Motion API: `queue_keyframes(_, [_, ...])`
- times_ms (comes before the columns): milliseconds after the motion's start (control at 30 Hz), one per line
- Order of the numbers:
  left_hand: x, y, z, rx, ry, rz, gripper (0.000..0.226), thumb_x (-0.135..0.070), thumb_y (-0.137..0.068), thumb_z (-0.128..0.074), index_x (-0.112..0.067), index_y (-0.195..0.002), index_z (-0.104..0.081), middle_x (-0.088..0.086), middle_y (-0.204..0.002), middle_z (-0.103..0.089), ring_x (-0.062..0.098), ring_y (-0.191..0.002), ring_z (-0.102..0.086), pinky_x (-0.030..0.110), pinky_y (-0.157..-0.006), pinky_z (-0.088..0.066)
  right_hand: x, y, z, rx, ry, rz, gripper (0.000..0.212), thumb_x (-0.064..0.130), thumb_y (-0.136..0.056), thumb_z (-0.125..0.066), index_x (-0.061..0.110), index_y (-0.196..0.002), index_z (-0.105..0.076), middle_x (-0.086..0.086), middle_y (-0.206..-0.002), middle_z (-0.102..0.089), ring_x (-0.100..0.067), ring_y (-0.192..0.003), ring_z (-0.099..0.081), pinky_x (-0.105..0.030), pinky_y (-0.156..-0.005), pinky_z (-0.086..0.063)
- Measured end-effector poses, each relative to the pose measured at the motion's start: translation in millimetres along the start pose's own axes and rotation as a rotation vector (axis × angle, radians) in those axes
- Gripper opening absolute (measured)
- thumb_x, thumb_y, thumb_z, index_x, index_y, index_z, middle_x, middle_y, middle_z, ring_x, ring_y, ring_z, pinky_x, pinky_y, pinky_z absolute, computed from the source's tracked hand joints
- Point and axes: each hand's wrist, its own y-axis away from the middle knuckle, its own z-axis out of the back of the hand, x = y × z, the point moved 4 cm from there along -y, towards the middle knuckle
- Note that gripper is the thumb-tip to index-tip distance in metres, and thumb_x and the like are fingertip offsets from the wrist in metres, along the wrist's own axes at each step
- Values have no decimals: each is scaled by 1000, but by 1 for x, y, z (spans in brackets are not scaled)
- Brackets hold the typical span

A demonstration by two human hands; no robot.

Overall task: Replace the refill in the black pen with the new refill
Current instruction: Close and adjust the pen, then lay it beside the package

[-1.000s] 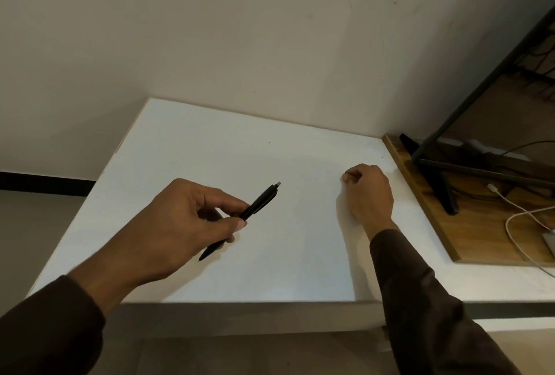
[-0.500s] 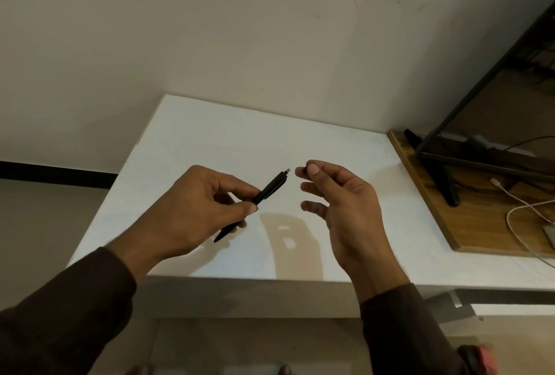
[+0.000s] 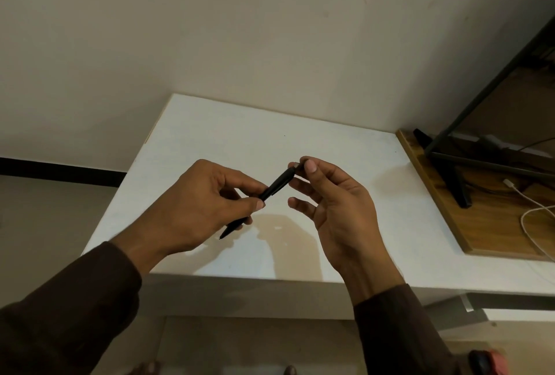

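While the black pen is kept in the air above the white table, it is gripped at its middle by the left hand, between the thumb and the bent fingers, with the tip pointing down toward the person. Its upper end is pinched by the thumb and forefinger of the right hand, whose other fingers are spread loosely. Both dark sleeves are raised before the table edge. At the right, a wooden board with a white cable is seen.
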Motion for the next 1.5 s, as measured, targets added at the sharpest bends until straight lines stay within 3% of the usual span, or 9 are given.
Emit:
queue_keyframes(267, [1,-1,0,-1,-20,1,17,-21,-88,-78,-33,-98,-84,-6,-81,-82,16,-72,-79,30,-69,-67,2,0,-4,31,13,-11,21,28,-90,-69,16,-105,-77,-8,-110,-81,-22,-100,-78,-31,-69,-61])
queue_keyframes(633, [-3,0,-1,16,19,5,19,-17,-89,-77,-30,-99,-84,1,-77,-82,19,-72,-79,31,-71,-67,-1,2,-8,102,79,-7,18,15,-103,-58,14,-104,-75,-9,-109,-81,-23,-98,-77,-33,-70,-60])
queue_keyframes(833, [-3,0,-2,26,11,4,18,-20,-88,-77,-31,-100,-84,-3,-78,-82,18,-73,-80,33,-72,-67,-4,3,-11,145,-4,-113,23,36,-102,-58,17,-102,-72,-11,-114,-79,-22,-95,-75,-36,-71,-58])
queue_keyframes(1000, [-5,0,-4,28,16,-13,17,-18,-89,-77,-29,-100,-84,-3,-77,-82,18,-73,-79,31,-70,-67,-7,6,-16,216,-149,-262,30,34,-102,-55,11,-106,-74,-13,-108,-78,-15,-66,-59,-27,-53,-48])
queue_keyframes(1133, [-7,0,-3,30,33,-31,18,-16,-89,-76,-26,-100,-84,-3,-78,-82,19,-73,-79,28,-69,-66,-8,8,-21,321,-216,-303,40,37,-103,-51,9,-97,-79,-12,-101,-77,-18,-72,-71,-30,-55,-58])
queue_keyframes(1333, [-8,1,-4,44,21,-44,17,-15,-89,-76,-27,-98,-85,-2,-77,-82,18,-72,-79,24,-69,-65,-8,7,-19,322,-214,-295,34,33,-103,-53,10,-93,-78,-10,-94,-74,-19,-71,-67,-31,-58,-60])
queue_keyframes(1500, [-6,-2,-4,30,46,-42,18,-15,-90,-75,-25,-103,-84,-3,-80,-82,19,-75,-79,27,-69,-65,-8,5,-18,269,-131,-237,40,43,-104,-54,11,-104,-78,-10,-102,-78,-16,-74,-70,-30,-56,-58])
